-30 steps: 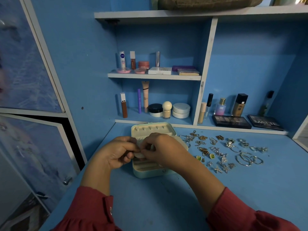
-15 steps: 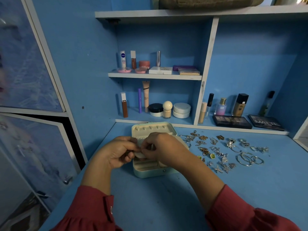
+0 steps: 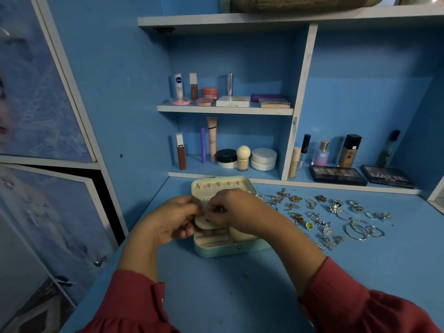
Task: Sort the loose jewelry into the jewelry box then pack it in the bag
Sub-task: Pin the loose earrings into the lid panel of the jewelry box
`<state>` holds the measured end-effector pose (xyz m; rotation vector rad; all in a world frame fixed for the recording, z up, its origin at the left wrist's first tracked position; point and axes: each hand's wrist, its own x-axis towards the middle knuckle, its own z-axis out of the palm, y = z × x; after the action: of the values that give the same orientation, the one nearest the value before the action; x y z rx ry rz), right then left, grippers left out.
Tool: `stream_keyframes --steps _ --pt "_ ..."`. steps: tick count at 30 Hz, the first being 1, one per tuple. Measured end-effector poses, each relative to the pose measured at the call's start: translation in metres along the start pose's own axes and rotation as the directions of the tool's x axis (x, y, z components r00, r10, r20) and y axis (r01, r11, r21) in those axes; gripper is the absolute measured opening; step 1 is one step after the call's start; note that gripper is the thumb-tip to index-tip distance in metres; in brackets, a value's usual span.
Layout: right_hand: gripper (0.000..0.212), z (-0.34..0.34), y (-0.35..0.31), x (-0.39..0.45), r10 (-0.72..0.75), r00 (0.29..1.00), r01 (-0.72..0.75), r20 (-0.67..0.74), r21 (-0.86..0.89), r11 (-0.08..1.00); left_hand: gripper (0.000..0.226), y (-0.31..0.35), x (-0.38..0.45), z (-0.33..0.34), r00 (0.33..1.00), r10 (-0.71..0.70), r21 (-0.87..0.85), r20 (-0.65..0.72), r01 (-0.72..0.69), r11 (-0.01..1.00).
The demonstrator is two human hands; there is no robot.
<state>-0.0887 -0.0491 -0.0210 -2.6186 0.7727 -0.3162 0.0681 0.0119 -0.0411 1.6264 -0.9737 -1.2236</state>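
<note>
Jewelry (image 3: 319, 217) lies loose on the counter (image 3: 240, 296), right of the open jewelry box (image 3: 223, 248). Both hands, left hand (image 3: 168, 222) and right hand (image 3: 235, 212), pinch a cream pad (image 3: 204, 224) over the box. The pieces look light, snaggy and delicate; best pinched singly.

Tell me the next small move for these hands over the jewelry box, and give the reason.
Probably finish with the small cream pad: both the left hand and right hand pinch it above the open jewelry box, and what they fix to it is hidden. Then set it down in the tray, since the loose jewelry lies unsorted on the desk.
</note>
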Motion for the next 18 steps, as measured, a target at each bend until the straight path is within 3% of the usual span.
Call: stream_keyframes --steps 10,18 --pt "0.013 -0.0028 0.0021 0.0017 -0.003 1.0 0.004 -0.016 0.089 0.996 0.022 0.0005 -0.0032 -0.0048 0.997 0.006 -0.121 0.072 0.003 0.993" --pt "0.012 -0.0064 0.0043 0.0002 -0.014 1.0 0.016 -0.013 0.128 0.992 0.024 -0.0014 0.0002 -0.0051 0.998 -0.005 -0.066 0.063 0.009 0.998"
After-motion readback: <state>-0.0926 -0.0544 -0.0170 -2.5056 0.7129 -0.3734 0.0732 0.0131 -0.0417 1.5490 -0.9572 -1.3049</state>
